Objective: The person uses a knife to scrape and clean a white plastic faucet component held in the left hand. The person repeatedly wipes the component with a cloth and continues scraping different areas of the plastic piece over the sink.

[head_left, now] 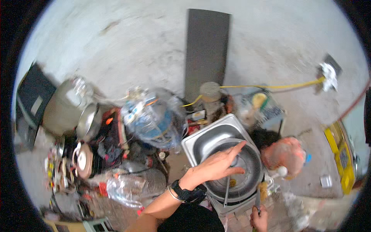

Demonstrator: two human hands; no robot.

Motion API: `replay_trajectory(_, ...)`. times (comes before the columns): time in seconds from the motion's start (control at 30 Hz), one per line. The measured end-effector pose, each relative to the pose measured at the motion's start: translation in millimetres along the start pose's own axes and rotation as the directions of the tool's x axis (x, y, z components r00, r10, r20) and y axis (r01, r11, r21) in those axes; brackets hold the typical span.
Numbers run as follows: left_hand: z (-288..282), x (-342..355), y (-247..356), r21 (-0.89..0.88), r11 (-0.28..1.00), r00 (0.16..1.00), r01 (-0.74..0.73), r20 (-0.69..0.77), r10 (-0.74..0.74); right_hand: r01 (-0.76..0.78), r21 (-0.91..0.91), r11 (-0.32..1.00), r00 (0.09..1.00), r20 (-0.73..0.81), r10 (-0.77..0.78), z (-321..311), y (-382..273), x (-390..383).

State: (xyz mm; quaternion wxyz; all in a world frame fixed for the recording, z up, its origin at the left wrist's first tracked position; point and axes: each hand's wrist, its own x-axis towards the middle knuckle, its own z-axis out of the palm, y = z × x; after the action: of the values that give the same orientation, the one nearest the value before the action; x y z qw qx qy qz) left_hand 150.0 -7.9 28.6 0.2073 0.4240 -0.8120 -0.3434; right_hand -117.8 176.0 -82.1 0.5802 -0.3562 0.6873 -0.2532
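My left hand [214, 165], fingers stretched out, is over a round metal pan [253, 170] resting in a steel sink [193, 144]. A slender metal utensil [226, 193] lies inside the pan, with a small yellowish round piece [232, 181] beside it. My right hand [259, 218], low at the right of the sink, grips a knife-like metal tool [257, 201]. Its upper end is near a small tan item [262, 190] that I cannot make out.
Left of the sink are plastic bags [148, 120], a metal pot [89, 121] and jumbled kitchen items [83, 162]. A dark panel [206, 46] leans at the wall behind. A pinkish bag [284, 154], yellow hose [270, 86] and yellow rack [338, 158] are at the right.
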Motion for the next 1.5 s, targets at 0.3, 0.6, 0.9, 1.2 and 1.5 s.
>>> replay_trajectory(0.3,-42,-178,-150,-0.284,0.696,0.508,0.66,-0.515,-0.691,0.139,-0.498,0.856,0.99,0.077,-0.116,-1,-19,3)
replay_trajectory(0.6,-63,-494,-398,-0.593,0.345,-0.27,0.727,-0.71,-0.65,0.056,-0.506,0.861,0.998,0.007,-0.061,18,-19,-4)
replay_trajectory(0.9,-97,-567,-471,-0.155,0.107,-0.004,0.982,-0.587,-0.81,-0.385,-0.117,0.915,0.912,-0.199,0.359,24,-30,-22)
replay_trajectory(1.2,-130,-465,-445,-0.213,0.175,-0.016,0.961,-0.676,-0.737,-0.371,-0.04,0.928,0.882,-0.326,0.339,33,-18,-20)
replay_trajectory(1.5,-178,-315,-280,-0.399,0.567,0.055,0.72,-0.782,-0.621,-0.228,0.108,0.968,0.892,-0.375,0.252,26,36,-19)
